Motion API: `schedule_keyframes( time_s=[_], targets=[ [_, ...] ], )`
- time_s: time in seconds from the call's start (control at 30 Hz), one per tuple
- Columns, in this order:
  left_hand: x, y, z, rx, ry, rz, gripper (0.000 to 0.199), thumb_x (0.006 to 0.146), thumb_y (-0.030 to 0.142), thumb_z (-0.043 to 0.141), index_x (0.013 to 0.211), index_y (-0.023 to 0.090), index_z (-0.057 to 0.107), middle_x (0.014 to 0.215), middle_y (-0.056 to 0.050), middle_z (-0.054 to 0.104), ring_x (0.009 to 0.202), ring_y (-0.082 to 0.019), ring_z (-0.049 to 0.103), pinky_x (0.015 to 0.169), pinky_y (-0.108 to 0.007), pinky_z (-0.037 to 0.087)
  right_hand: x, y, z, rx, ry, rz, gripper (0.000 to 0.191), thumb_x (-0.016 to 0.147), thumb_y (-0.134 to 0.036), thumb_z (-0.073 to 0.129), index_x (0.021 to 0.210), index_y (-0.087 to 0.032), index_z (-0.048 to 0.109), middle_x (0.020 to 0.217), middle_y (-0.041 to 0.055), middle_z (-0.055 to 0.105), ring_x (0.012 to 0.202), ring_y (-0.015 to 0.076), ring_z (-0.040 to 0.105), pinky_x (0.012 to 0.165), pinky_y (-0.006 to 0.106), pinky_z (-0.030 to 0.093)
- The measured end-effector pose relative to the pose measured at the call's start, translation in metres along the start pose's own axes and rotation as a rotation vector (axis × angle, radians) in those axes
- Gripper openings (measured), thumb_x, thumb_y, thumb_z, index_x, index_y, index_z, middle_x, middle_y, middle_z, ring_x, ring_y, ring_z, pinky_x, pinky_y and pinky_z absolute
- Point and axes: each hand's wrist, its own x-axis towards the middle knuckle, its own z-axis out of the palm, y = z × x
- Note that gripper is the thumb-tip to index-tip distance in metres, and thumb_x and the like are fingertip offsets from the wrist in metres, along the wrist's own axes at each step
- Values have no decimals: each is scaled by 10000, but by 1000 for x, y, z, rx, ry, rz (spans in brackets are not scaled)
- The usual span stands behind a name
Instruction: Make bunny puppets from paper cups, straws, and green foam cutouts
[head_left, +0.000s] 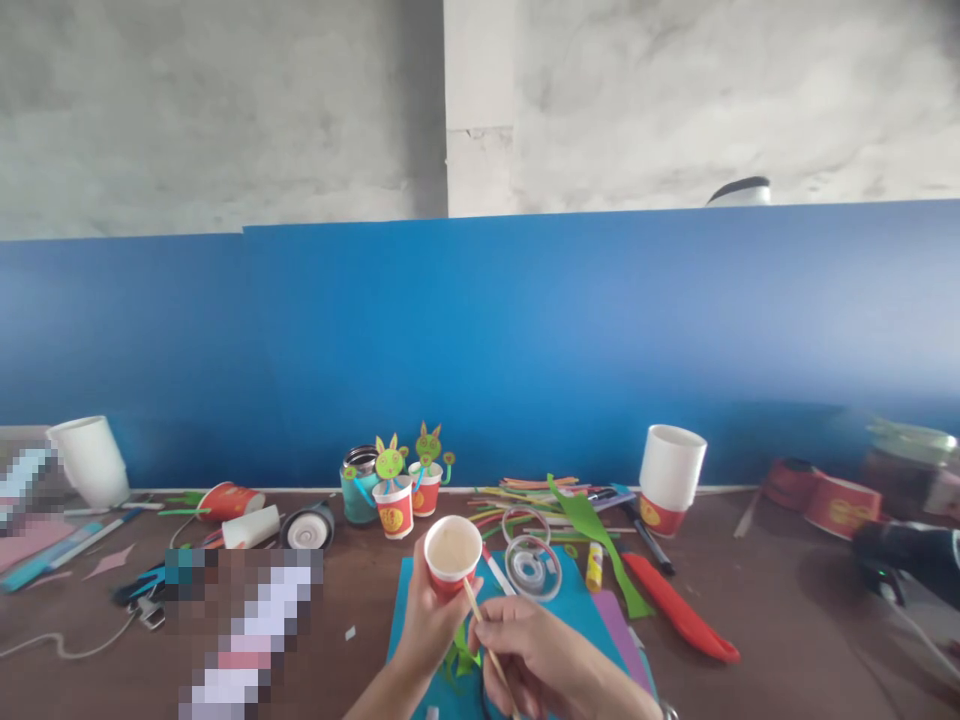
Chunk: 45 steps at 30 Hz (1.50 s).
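My left hand (429, 628) is wrapped around a red and white paper cup (453, 552), tilted so that its pale inside faces me. Between the fingers of my right hand (517, 640) is a thin wooden stick (491, 648), its tip at the cup's lower side near the rim. Whether the tip touches or goes through the wall, I cannot tell. Below both hands lies a blue paper sheet (403, 600) with green paper scraps (461, 658) on it. Rolls of clear tape (533, 567) and a yellow glue stick (595, 568) lie just beyond my right hand.
Two decorated cups with green animal faces (393, 508) stand at the back beside a teal flask (358, 490). Stacked white cups (673, 470) stand back right. Coloured paper strips (517, 495) and a red pouch-like item (679, 608) lie nearby. A blue partition (480, 350) borders the table.
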Motion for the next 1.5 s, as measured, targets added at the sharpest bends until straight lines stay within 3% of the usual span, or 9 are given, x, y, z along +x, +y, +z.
schedule_keyframes(
  time_s=[0.43, 0.77, 0.93, 1.17, 1.5],
  targets=[
    [0, 6, 0, 49, 12, 9, 622, 666, 211, 707, 1213, 216, 410, 985, -47, 631, 864, -195, 617, 799, -318, 479, -5, -10, 6, 32, 0, 64, 242, 687, -384, 531, 776, -159, 520, 384, -30, 582, 224, 41, 355, 280, 185, 165],
    [1, 4, -1, 5, -15, 7, 661, 667, 213, 714, 1243, 214, 388, 991, -55, 626, 873, -196, 609, 806, -316, 475, -4, -8, 6, -7, 7, 44, 209, 706, -366, 501, 762, -165, 514, 373, -39, 564, 223, 40, 344, 271, 167, 173],
    [1, 4, 0, -7, -4, 2, 647, 672, 220, 715, 1235, 216, 397, 1028, -60, 622, 903, -196, 613, 826, -309, 469, -3, -7, 7, 8, 7, 37, 194, 714, -341, 467, 780, -162, 501, 358, -41, 550, 208, 35, 306, 300, 171, 117],
    [2, 2, 1, -22, 24, 4, 562, 663, 235, 724, 1160, 212, 461, 999, -44, 636, 907, -197, 616, 831, -307, 474, 8, 3, 4, 4, 15, 17, 263, 723, -405, 492, 810, -156, 494, 374, -40, 560, 203, 31, 286, 317, 174, 91],
    [1, 11, 1, 25, 56, 5, 503, 671, 208, 702, 1131, 202, 497, 917, -26, 638, 902, -205, 609, 816, -313, 475, -1, -5, 12, 107, 58, -31, 282, 714, -451, 546, 765, -181, 482, 369, -75, 516, 233, 28, 248, 291, 194, 90]
  ],
)
